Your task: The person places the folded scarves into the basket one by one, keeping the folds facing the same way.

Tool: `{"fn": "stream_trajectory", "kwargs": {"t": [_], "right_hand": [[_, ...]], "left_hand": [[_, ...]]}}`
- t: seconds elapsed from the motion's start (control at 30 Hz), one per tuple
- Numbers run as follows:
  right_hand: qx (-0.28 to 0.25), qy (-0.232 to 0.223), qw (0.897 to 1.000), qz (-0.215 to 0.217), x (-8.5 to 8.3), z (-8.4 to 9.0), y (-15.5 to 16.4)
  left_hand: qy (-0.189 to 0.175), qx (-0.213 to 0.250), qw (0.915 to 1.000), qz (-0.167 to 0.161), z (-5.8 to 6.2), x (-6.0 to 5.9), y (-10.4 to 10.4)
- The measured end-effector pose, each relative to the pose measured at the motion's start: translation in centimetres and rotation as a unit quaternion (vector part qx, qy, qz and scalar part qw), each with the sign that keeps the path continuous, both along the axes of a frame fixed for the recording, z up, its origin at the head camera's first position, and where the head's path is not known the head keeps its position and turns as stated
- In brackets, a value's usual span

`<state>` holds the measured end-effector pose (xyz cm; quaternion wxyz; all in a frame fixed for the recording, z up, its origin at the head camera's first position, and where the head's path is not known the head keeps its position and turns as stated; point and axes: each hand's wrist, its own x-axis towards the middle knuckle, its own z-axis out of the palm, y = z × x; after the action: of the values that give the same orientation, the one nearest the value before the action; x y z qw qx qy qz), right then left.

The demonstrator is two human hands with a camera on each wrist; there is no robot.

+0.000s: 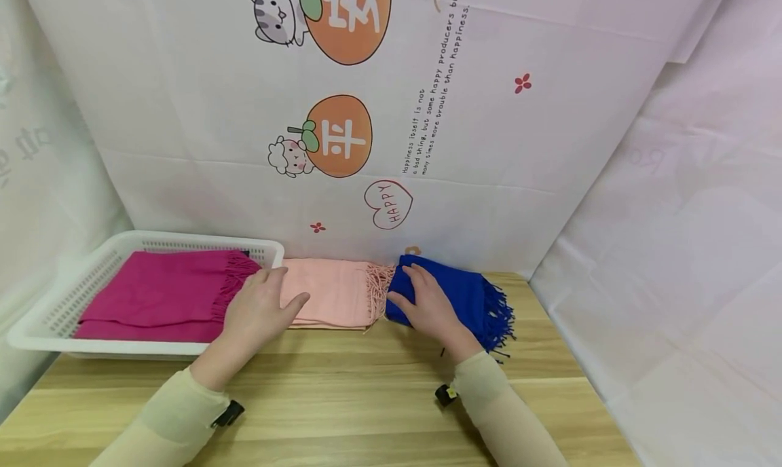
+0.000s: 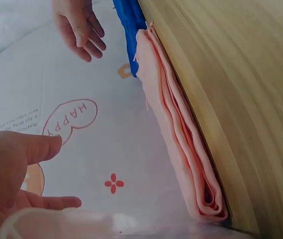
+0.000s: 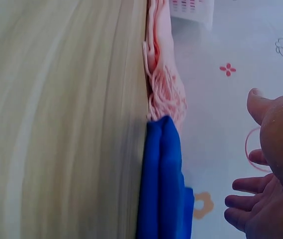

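1. Nearest us, the wooden tabletop [image 1: 342, 399] lies bare under both sleeves.
2. Our left hand [image 1: 259, 311] hovers with relaxed fingers, holding nothing, over the near end of the folded pink scarf [image 1: 332, 292].
3. Our right hand [image 1: 430, 304] is likewise loose-fingered above the blue scarf [image 1: 470, 294], just right of the pink one.
4. Left of our left hand, a white basket [image 1: 55, 311] holds a magenta scarf [image 1: 159, 292].

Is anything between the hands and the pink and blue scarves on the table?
Nothing visible. The left hand hovers open at the left end of the folded pink scarf, and the right hand open over the folded blue scarf. Wrist views show only clear air between palms and cloth.
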<state>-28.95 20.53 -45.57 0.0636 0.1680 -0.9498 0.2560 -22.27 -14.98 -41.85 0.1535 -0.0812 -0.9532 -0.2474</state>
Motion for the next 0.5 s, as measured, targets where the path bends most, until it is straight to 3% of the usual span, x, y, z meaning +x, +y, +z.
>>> {"fn": "stream_trajectory", "kwargs": {"t": [0.17, 0.5], "right_hand": [[0.01, -0.003, 1.0, -0.016, 0.0, 0.1, 1.5], [0.001, -0.006, 0.999, -0.031, -0.5, 0.0, 4.7]], "left_hand": [[0.023, -0.006, 0.9997, -0.011, -0.2, -0.2, 0.8], [0.021, -0.011, 0.9994, -0.025, -0.4, -0.5, 2.4]]}}
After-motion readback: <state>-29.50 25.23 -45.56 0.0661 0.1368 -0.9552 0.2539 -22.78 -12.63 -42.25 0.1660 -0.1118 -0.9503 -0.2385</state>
